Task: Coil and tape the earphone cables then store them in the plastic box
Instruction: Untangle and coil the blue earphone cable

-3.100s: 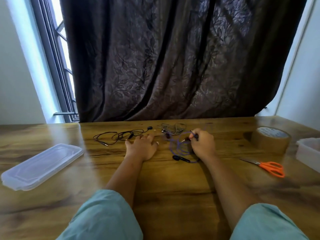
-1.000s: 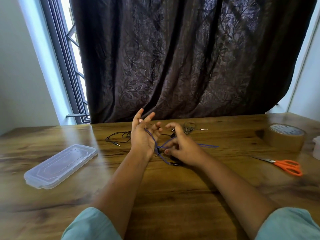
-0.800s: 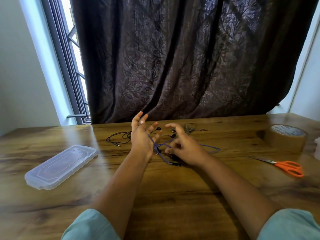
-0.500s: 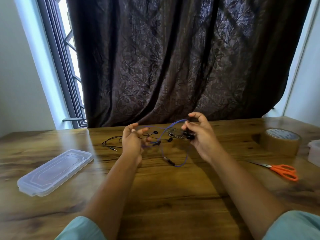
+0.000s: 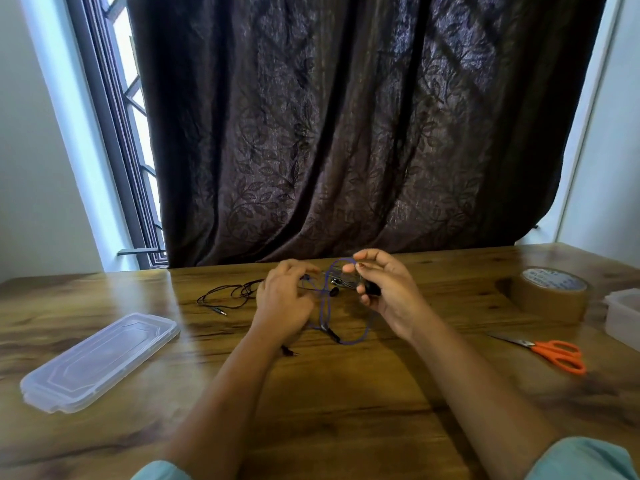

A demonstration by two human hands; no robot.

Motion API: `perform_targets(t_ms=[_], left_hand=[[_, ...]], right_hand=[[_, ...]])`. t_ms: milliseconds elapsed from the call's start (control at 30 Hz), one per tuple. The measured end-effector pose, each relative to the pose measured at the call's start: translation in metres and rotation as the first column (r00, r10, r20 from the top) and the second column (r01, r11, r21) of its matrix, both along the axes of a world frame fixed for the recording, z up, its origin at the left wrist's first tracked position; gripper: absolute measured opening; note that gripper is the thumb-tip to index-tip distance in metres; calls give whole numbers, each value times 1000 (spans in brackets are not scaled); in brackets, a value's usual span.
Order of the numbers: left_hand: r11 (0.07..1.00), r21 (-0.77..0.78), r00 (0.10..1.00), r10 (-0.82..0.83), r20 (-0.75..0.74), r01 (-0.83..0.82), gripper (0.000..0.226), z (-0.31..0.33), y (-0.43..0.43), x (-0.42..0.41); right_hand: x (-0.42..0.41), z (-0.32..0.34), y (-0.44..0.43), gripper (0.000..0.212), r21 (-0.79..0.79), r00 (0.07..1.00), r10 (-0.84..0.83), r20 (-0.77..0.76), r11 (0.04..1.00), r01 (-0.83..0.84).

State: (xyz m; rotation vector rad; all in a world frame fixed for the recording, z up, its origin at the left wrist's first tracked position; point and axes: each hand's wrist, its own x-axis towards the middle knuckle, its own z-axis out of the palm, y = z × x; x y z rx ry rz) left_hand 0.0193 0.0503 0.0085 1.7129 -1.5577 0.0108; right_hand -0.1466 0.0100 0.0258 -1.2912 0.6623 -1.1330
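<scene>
If purple cable [image 5: 325, 308] slips: the loop pinched at its top by the right hand [image 5: 388, 296] could fall open and undo the turn. Likely cause is a light fingertip pinch while most of the cable hangs free below both hands.
Left hand [image 5: 282, 306]: fingers curled, back toward the camera. A purple strand runs into the fingertips, so it appears to hold the cable, but the exact grip is hidden.
Right hand: thumb and forefinger pinch the top of the loop. The lower fingers curl round a small dark piece, possibly an earbud, too blurred to confirm.
Cable position: held in the air between the two hands. Its low loop sags toward the table [image 5: 346, 410] just below them, and a plug lies under the left wrist.
Snag risk: another earphone [image 5: 337, 280] lies just behind the hands, and a black earphone cable [image 5: 235, 294] lies just left of the left hand. A wide winding sweep could catch either one.
Plug risk: dragging it on the wood could pull the turns uneven.
Supplies: tape roll [image 5: 550, 296] and scissors [image 5: 554, 355] sit well right of the right hand, with the plastic box [image 5: 623, 317] beyond them. The lid [image 5: 100, 358] lies well left of the left hand.
Change, half a second: the left hand has closed in on the right, fingers curled on the strand rather than spread. The right-hand pinch is unchanged.
Change, three seconds: hands and cable lay flat on the table then and are raised now.
</scene>
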Motion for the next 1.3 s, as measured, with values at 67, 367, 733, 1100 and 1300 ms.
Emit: perform_targets(t_ms=[67, 367, 733, 1100, 1300], left_hand=[[987, 5, 985, -159, -63, 160, 39, 4, 2, -8], [962, -11, 957, -272, -99, 273, 4, -5, -3, -16], [924, 139, 714, -172, -679, 356, 23, -7, 0, 1], [996, -79, 999, -41, 35, 43, 49, -10, -4, -3], [870, -400, 943, -185, 275, 288, 60, 14, 11, -34]], right_hand=[[1, 0, 1, 12, -23, 999, 28, -36, 999, -29], [-3, 8, 1, 16, -1, 960, 44, 278, 999, -45], [-17, 9, -16, 39, -15, 811, -304, 499, 933, 359], [-2, -3, -13, 44, -341, 975, -208, 83, 913, 224], [6, -6, -7, 26, -470, 994, -98, 43, 876, 107]])
